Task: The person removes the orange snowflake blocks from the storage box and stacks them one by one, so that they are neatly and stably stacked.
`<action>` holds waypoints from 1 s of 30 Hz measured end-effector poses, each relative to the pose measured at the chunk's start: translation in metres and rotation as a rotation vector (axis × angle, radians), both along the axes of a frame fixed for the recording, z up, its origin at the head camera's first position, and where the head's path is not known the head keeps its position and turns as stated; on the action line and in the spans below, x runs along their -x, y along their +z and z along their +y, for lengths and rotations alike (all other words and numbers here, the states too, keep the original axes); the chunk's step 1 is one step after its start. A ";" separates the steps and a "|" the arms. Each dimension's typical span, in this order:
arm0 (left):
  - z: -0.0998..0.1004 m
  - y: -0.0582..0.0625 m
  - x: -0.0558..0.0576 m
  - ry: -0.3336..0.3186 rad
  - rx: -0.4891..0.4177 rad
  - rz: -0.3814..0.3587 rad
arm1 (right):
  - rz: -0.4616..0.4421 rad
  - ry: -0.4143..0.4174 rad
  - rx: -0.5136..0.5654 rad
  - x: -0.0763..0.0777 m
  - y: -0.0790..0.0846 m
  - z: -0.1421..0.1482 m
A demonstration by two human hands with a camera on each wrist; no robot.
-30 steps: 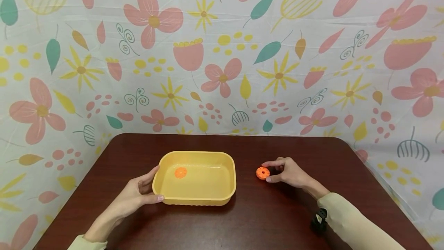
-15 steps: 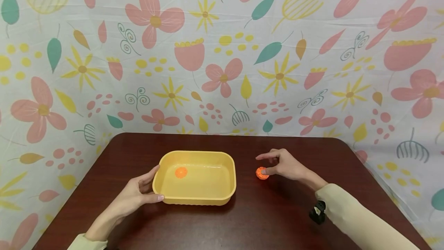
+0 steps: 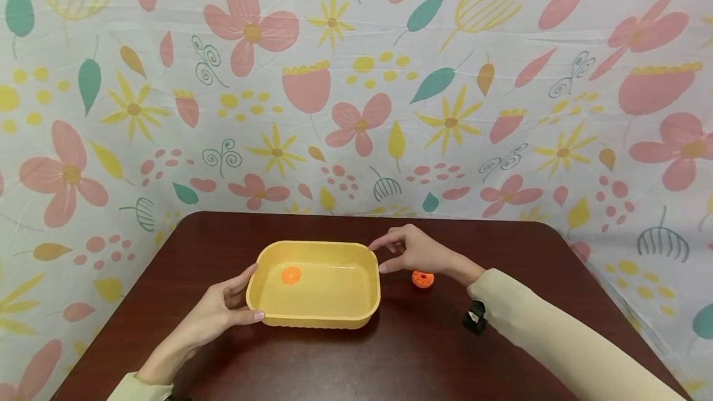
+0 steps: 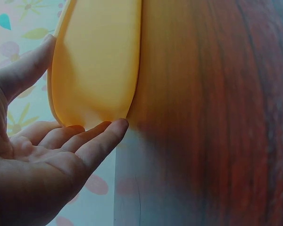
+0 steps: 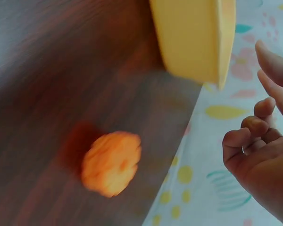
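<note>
A yellow rectangular tray (image 3: 317, 317) sits on the dark table. My left hand (image 3: 214, 314) holds its left end, fingers toward the far corner and thumb at the near corner. In the left wrist view, that hand (image 4: 52, 146) touches the tray wall (image 4: 94, 56) with its fingertips. Inside the tray is a flat orange round mark or piece (image 3: 291, 275), patterned like a citrus slice. My right hand (image 3: 418, 251) is at the tray's far right corner, thumb and index finger apart; in the right wrist view it (image 5: 259, 136) holds nothing. An orange notched disc with a centre hole (image 3: 423, 279) lies below that wrist.
The dark wooden table (image 3: 345, 364) has rounded far corners. A patterned cloth (image 3: 356, 79) hangs right behind its far edge. A small black device (image 3: 475, 317) is worn at the right wrist.
My right hand has left the orange disc and moved left and away to the tray's right end. The disc stays on the table. The left hand keeps its place on the tray.
</note>
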State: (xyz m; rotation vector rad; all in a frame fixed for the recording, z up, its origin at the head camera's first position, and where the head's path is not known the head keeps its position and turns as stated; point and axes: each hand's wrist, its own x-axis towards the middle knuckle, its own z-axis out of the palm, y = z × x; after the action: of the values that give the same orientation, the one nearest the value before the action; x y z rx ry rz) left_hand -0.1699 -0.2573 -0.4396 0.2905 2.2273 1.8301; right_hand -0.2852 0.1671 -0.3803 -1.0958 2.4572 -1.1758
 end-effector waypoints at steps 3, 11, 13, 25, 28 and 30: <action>0.000 -0.001 0.001 0.000 -0.011 0.002 | -0.005 0.059 -0.008 0.004 0.003 -0.019; 0.001 -0.003 0.002 -0.009 -0.030 0.015 | -0.044 0.184 -0.080 0.011 0.009 -0.068; 0.001 -0.003 0.002 -0.010 -0.027 0.016 | -0.053 0.229 -0.094 0.013 0.010 -0.079; 0.000 -0.003 0.000 -0.010 -0.030 0.000 | -0.095 0.367 -0.218 0.031 0.010 -0.139; 0.000 -0.002 0.001 -0.009 -0.023 0.000 | -0.123 0.366 -0.235 0.036 0.007 -0.150; 0.000 -0.001 0.001 -0.008 -0.023 0.001 | -0.129 0.362 -0.245 0.038 0.005 -0.155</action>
State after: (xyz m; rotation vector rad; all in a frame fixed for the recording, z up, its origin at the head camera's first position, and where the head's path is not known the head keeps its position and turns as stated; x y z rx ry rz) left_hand -0.1706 -0.2571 -0.4403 0.3048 2.2043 1.8525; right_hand -0.3236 0.0116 -0.3754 -1.2750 2.1185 -0.7877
